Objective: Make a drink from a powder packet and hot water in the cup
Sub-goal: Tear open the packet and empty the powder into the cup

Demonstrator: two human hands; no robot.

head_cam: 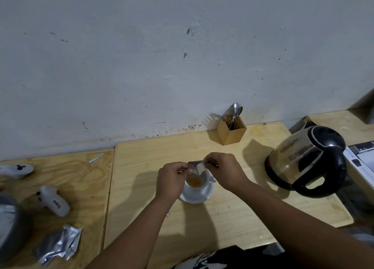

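A white cup (203,182) stands on a white saucer (199,197) in the middle of the light wooden table, with orange powder (193,181) in its bottom. Directly above the cup's far rim is a small silver powder packet (197,166), tilted down towards the cup. My left hand (172,180) pinches the packet's left side and my right hand (223,169) pinches its right side. A steel electric kettle (305,160) with a black handle and lid sits on its base to the right, lid closed.
A wooden holder (231,130) with spoons and a fork stands by the wall. On the left table lie several silver packets (58,243), two white gadgets (54,201), a torn foil strip (96,157) and a grey container (9,226). Printed paper (362,157) lies far right.
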